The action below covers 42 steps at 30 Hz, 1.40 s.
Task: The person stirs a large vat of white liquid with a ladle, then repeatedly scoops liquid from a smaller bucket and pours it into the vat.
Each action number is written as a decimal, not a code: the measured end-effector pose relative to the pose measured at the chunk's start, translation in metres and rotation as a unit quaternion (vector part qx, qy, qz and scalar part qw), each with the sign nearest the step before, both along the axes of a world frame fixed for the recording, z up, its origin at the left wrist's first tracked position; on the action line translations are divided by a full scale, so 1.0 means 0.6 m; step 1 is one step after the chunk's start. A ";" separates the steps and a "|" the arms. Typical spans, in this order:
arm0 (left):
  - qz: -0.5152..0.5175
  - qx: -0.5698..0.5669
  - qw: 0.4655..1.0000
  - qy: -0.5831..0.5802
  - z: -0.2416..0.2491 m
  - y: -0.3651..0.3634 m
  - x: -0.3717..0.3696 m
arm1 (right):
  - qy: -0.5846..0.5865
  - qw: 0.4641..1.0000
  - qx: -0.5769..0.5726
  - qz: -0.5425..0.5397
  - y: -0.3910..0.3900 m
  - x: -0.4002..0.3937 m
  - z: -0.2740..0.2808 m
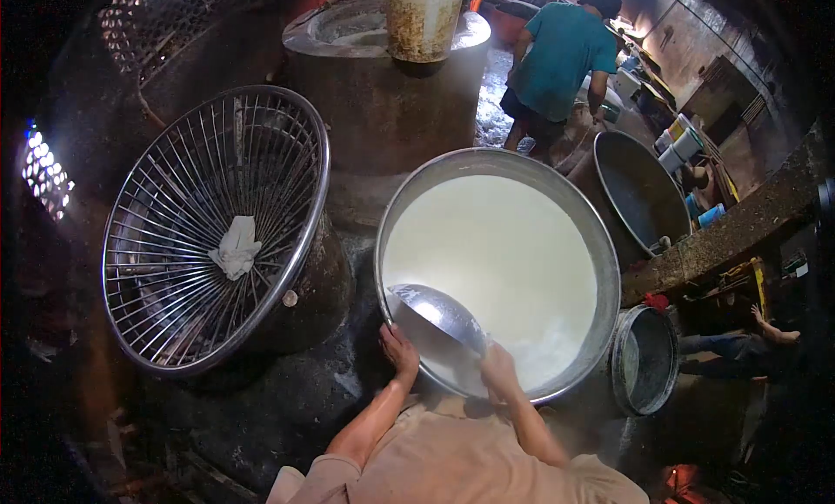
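A large round metal vat (609, 269) full of creamy white liquid (496, 234) stands right in front of me. My right hand (502, 373) is closed around the near right end of a wide, shiny metal scoop (439, 313). The scoop is tilted over the near left part of the vat, its lower side at the liquid; whether it has a handle inside my fist is hidden. My left hand (400, 352) is at the vat's near left rim, fingers curled against it, just below the scoop.
A wide metal-barred basket (300, 252) leans at left, a white cloth (237, 247) in it. Behind stands a round stove-like basin (383, 104) with a stained bucket (424, 26). At right are a dark vat (639, 191), a smaller tub (644, 360) and a co-worker (565, 60). Another person's arm (774, 330) shows farther right.
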<state>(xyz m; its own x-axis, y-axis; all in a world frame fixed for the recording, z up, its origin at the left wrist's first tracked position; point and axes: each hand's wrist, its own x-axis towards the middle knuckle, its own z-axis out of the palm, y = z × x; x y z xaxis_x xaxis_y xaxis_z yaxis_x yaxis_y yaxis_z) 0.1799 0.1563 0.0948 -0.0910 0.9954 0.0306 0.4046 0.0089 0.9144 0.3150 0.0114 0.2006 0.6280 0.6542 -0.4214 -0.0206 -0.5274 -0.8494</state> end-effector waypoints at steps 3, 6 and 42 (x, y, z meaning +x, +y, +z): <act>-0.002 -0.054 0.998 -0.014 0.009 0.000 0.001 | 0.004 1.000 0.022 0.001 0.032 0.003 0.022; -0.010 -0.080 0.997 -0.001 0.013 -0.001 0.003 | -0.039 0.998 0.040 -0.004 0.087 0.007 0.074; 0.027 -0.005 0.999 0.043 0.004 0.002 0.005 | -0.313 0.923 -0.203 0.096 -0.041 0.080 -0.031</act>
